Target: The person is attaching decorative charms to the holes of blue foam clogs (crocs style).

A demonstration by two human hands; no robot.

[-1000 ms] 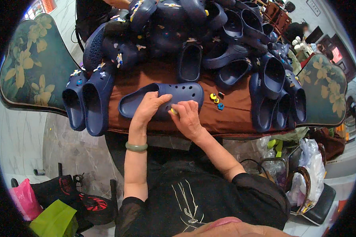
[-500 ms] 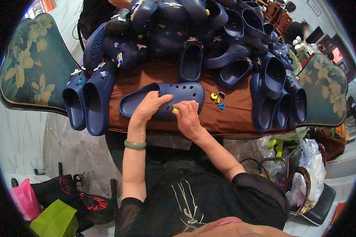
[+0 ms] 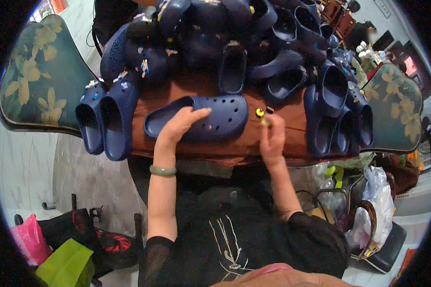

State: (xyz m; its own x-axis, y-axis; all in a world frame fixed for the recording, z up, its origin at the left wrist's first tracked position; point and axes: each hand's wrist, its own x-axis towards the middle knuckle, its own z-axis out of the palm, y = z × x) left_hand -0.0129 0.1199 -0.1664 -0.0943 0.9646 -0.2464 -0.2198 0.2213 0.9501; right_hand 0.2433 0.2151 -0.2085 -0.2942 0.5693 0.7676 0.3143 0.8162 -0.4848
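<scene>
A navy blue clog [image 3: 220, 115] with a row of holes lies on its sole, its toe to the right. My left hand [image 3: 179, 125] grips it at the foot opening, thumb over the top and fingers reaching inside. A small pale orange spot shows at one hole. To the right of the toe, my right hand [image 3: 274, 138] is over small shoe charms, smeared by motion. A yellowish bit is at its fingertips; whether it is held I cannot tell. Just beyond them lie a yellow charm [image 3: 260, 113] and a dark charm with white [image 3: 270, 110].
A brown cloth [image 3: 177, 91] covers the table. A pair of clogs with charms [image 3: 116, 119] stands at the left, more clogs [image 3: 331, 91] at the right. A heap of clogs [image 3: 201, 38] fills the back. Floral-patterned chair backs [image 3: 45, 76] flank the table.
My right hand has left the clog's side, where it pinched a yellow piece, and moved right to the charms. The blue charm there is now hidden. My left hand has stayed on the clog.
</scene>
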